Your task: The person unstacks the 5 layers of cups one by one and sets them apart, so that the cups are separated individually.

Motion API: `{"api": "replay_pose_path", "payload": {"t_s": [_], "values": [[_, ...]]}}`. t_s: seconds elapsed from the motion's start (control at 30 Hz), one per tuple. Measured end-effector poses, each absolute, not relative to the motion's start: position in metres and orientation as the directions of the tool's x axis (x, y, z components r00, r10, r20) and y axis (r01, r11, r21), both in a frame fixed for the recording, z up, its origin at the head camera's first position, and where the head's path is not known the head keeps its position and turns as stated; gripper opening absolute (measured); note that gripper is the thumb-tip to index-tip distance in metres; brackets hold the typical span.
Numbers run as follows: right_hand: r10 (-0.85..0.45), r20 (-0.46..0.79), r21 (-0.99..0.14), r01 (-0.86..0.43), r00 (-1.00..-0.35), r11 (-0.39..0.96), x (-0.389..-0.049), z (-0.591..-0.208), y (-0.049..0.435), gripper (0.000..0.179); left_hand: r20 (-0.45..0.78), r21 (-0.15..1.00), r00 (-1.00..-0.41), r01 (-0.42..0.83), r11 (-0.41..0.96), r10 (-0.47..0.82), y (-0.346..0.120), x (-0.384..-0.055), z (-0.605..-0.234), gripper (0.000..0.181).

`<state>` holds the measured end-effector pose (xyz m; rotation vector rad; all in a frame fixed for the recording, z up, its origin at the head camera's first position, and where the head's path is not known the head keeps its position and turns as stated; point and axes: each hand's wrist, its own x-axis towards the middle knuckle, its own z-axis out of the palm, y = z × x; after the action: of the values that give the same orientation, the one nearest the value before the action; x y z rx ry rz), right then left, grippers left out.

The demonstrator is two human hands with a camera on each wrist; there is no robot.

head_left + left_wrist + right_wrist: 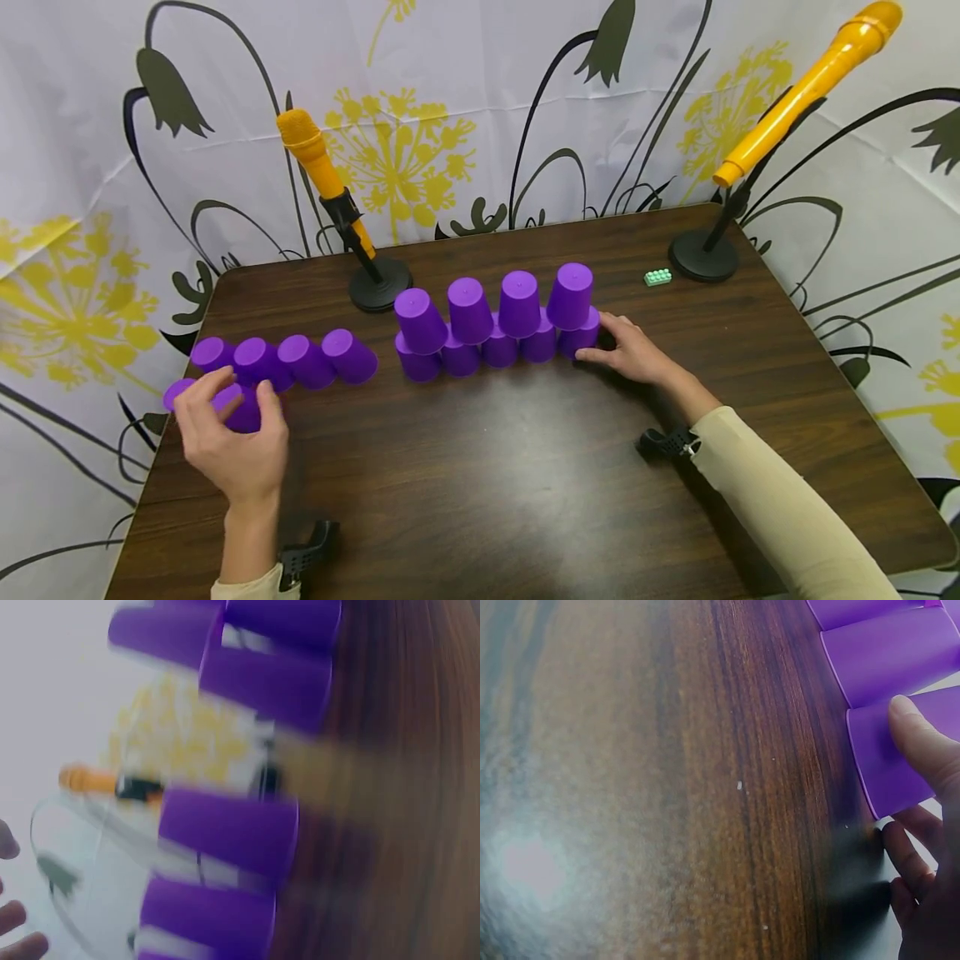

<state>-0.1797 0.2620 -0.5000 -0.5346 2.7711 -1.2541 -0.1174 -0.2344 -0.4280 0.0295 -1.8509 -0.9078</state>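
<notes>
Upside-down purple cups (520, 293) stand in two tiers at the middle of the table, the upper ones resting on a lower row. My right hand (633, 350) holds the lower row's rightmost cup (881, 761), thumb on its near side and fingers behind. More purple cups (303, 362) stand upside down in a line at the left. My left hand (236, 446) hovers in front of them, thumb and fingers apart with nothing between. It partly hides two nearer cups (243, 414). In the left wrist view its fingertips (26, 949) show apart from the cups.
Behind the cups, a black stand (381, 285) carries a yellow microphone (318, 167). A second stand (703, 254) with another yellow microphone (813, 92) is at the back right. A small mint-green toy brick (657, 277) lies beside it. A flower-printed cloth (480, 108) hangs behind the table.
</notes>
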Motion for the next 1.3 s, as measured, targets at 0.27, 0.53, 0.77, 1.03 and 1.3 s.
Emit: {"api": "replay_pose_path", "payload": {"t_s": [0.27, 0.53, 0.77, 1.03, 1.3], "values": [[-0.330, 0.083, -0.742, -0.280, -0.940, 0.610, -0.179, -0.502, 0.262, 0.068, 0.704, 0.654, -0.696, 0.556, 0.513, -0.144, -0.171, -0.130, -0.413, 0.048], [-0.329, 0.086, -0.742, -0.281, -0.940, 0.609, -0.179, -0.500, 0.262, 0.068, 0.602, 0.624, -0.794, 0.533, 0.572, 0.083, -0.142, -0.156, -0.426, 0.071], [-0.327, 0.086, -0.737, -0.281, -0.941, 0.614, -0.180, -0.500, 0.262, 0.067, 0.596, 0.597, -0.794, 0.535, 0.597, 0.115, -0.125, -0.168, -0.429, 0.064], [-0.326, 0.094, -0.737, -0.286, -0.941, 0.613, -0.180, -0.500, 0.262, 0.066, 0.599, 0.640, -0.797, 0.535, 0.551, 0.077, -0.117, -0.174, -0.433, 0.058], [-0.328, 0.085, -0.738, -0.280, -0.941, 0.613, -0.180, -0.500, 0.263, 0.069, 0.621, 0.666, -0.783, 0.547, 0.507, 0.030, -0.118, -0.170, -0.434, 0.058]]}}
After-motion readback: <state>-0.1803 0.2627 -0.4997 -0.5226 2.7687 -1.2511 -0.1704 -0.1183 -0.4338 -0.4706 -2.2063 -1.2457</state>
